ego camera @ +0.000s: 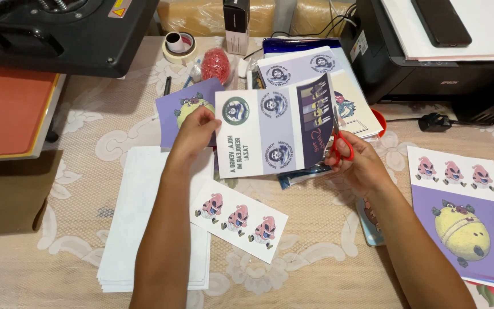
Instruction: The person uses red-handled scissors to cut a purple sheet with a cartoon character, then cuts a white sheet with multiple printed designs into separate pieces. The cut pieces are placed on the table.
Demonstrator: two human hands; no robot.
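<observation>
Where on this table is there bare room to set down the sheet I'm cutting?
Bare tablecloth shows between the strip of three pink figures and the right forearm, and another patch lies between the heat press and the stack of white paper. The middle back is crowded: the pile of printed sheets, tape roll and printer.

Red-handled scissors (341, 146), purple/white printed sheet (270, 134), beige floral tablecloth (327, 257), pink-character strip (238, 220).
</observation>
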